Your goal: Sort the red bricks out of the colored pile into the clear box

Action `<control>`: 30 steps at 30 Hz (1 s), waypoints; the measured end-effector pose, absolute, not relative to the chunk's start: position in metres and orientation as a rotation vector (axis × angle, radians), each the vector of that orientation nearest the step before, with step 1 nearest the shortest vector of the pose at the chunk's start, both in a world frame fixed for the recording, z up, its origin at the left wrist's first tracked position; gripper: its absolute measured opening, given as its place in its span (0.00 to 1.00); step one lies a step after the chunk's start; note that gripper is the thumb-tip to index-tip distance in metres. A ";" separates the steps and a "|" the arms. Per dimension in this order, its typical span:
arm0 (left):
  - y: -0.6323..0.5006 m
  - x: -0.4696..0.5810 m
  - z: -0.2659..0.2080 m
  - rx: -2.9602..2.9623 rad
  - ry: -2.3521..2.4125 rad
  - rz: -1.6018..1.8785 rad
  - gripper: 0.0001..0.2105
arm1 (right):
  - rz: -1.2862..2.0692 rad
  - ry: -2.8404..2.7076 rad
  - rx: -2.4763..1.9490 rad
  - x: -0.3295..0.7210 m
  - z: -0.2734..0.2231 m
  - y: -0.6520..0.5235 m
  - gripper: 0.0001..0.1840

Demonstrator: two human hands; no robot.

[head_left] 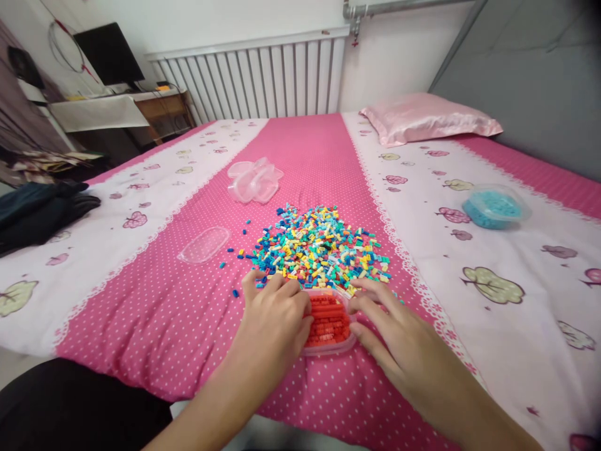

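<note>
A small clear plastic tub point(328, 347) full of red toy bricks sits on the pink dotted bedspread near the front edge. My left hand point(275, 316) rests against its left side, fingers curled toward the brick pile. My right hand point(385, 326) lies against its right side, fingers spread and touching the rim. Just beyond the tub lies a loose heap of small bricks point(319, 247) in blue, yellow, teal, white and red. Whether either hand pinches a brick is hidden.
A clear lid point(204, 244) lies left of the heap, and a cluster of empty clear tubs point(256, 180) sits farther back. A tub of blue bricks point(493, 208) stands at the right. A pink pillow point(427, 122), dark clothes point(42, 210) and a radiator point(263, 78) are around.
</note>
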State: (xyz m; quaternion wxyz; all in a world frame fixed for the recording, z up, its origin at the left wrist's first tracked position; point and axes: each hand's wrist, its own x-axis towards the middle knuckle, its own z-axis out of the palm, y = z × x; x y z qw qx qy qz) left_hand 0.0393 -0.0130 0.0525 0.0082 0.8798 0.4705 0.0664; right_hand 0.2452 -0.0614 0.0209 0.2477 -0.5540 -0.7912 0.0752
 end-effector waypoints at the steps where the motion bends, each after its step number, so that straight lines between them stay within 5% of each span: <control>1: -0.013 0.040 0.053 2.746 1.472 0.211 0.04 | 0.199 -2.167 -1.496 0.245 0.021 -0.061 0.19; 21: -0.016 -0.018 0.054 2.630 1.456 0.547 0.08 | 0.279 -2.155 -1.541 0.251 0.022 -0.063 0.21; 30: 0.030 -0.088 -0.005 2.595 1.639 0.823 0.13 | 0.128 -1.926 -1.670 0.308 -0.005 -0.043 0.18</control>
